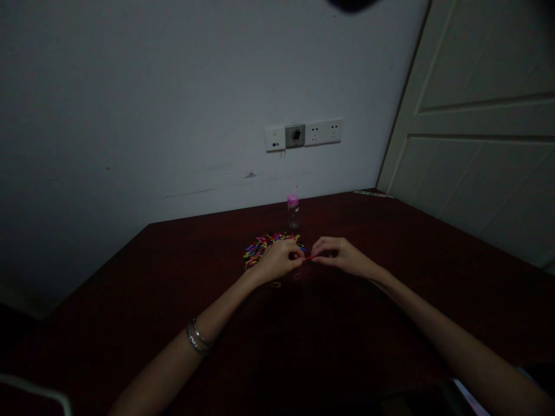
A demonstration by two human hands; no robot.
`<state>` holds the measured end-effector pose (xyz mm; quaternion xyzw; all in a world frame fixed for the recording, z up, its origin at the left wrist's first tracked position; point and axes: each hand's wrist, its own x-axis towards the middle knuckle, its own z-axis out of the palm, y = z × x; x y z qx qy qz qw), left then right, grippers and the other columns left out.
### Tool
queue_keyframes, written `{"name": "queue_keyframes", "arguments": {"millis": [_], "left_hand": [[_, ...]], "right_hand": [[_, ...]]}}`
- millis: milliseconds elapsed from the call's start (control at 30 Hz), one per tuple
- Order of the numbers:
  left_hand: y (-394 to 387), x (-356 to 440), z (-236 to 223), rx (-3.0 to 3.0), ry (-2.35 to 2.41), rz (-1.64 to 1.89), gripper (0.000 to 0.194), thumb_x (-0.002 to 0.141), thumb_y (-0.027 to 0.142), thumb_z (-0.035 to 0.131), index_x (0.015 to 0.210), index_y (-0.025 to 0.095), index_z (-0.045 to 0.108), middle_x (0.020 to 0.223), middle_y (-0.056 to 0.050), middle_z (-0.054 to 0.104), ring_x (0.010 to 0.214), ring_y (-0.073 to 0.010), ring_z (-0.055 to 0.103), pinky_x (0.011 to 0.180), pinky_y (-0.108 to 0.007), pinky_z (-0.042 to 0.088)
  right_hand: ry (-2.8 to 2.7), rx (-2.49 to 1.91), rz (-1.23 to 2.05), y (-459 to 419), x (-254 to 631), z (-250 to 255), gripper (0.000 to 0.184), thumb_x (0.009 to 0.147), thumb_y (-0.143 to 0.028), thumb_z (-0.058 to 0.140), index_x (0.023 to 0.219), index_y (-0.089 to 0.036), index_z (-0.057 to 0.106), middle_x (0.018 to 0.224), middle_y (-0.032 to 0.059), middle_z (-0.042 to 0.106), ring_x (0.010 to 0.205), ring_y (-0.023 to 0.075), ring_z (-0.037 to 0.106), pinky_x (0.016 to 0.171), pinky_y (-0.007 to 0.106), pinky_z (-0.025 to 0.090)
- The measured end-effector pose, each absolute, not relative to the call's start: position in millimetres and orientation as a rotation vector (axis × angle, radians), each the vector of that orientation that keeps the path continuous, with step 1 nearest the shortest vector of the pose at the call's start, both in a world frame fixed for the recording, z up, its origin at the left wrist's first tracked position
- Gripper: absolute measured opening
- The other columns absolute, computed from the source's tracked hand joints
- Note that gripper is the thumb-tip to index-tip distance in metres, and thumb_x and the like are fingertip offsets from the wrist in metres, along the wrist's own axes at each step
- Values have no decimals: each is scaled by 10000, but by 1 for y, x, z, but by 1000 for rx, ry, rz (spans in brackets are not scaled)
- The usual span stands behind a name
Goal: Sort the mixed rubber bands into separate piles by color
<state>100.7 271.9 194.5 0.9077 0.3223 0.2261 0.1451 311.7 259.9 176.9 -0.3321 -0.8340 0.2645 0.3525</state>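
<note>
Between my two hands a thin red rubber band point(308, 258) is pulled out in a short line. The fingertips of my left hand point(280, 258) pinch its left end, and those of my right hand point(340, 255) pinch the right end. Just behind my left hand, partly covered by it, lies a pile of small bands point(260, 244) in many colours. Nearer to me, a yellowish loop point(276, 284) and a reddish loop point(298, 276) lie loose on the tabletop.
A small clear bottle point(293, 218) with a pink lid stands behind the pile on the dark red-brown table point(208, 323). Beyond the table's back edge rises a pale wall with sockets point(314, 133). A panelled door point(477, 144) borders the right side. The light is dim.
</note>
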Motion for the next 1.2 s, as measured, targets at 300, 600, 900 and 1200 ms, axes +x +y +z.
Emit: {"name": "queue_keyframes", "arguments": {"millis": [300,600,900,1200], "left_hand": [[270,102,194,2594,956,645,124,761,201,567,780,158,682,743,-31,610,720,-141,539,675,-248,406],[297,55,185,2413,1187,768,181,757,243,561,825,147,698,775,-44,649,673,-128,557,622,-232,419],[324,13,180,2110,1341,953,233,729,287,551,781,117,702,774,-62,685,726,-159,604,655,-239,443],[326,8,180,2082,1341,960,254,721,306,557,779,107,704,762,-75,687,702,-160,604,629,-240,445]], "right_hand": [[-2167,-871,676,263,313,172,188,773,-365,587,798,-202,677,870,51,614,799,157,578,713,310,466],[-2349,-1090,726,293,361,154,272,744,-449,584,799,-214,708,941,56,597,849,175,572,803,342,445],[-2415,-1103,836,287,353,157,279,727,-479,589,819,-248,716,960,46,571,877,191,552,820,350,425],[-2436,-1157,804,289,354,153,311,781,-472,526,795,-224,714,961,56,580,860,189,565,784,339,434]]}}
